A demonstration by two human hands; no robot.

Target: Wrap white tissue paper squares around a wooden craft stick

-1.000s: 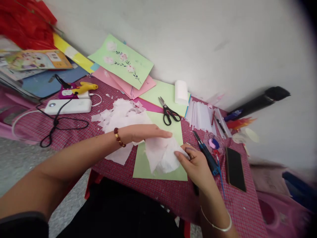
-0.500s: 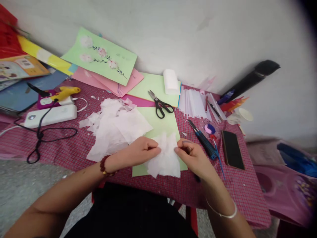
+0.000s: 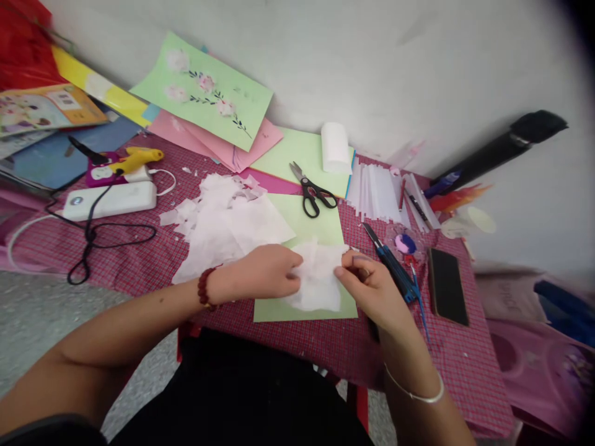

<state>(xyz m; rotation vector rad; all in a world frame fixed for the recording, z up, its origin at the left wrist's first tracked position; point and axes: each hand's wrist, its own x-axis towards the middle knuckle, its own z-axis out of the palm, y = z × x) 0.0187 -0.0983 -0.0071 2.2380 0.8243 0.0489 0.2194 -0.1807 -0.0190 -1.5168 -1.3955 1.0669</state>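
Observation:
A crumpled piece of white tissue paper (image 3: 318,282) lies over a light green card sheet (image 3: 316,230) on the red checked tablecloth (image 3: 139,260). My left hand (image 3: 260,272), with a dark bead bracelet, pinches the tissue's left edge with closed fingers. On the tissue's upper right edge my right hand (image 3: 369,288), wearing a thin bangle, is also pinched shut. A heap of white tissue scraps (image 3: 223,220) sits just left of the green sheet.
Black-handled scissors (image 3: 311,193) lie behind the green sheet. A blue cutter (image 3: 388,263), pens and a black phone (image 3: 447,286) are to the right. A yellow glue gun (image 3: 132,160), a white power strip (image 3: 111,199) with black cable, and stacked coloured cards (image 3: 209,102) stand at the left and back.
My left hand went from flat and stretched over the tissue to pinched on its left edge. Both hands have gathered the tissue between them.

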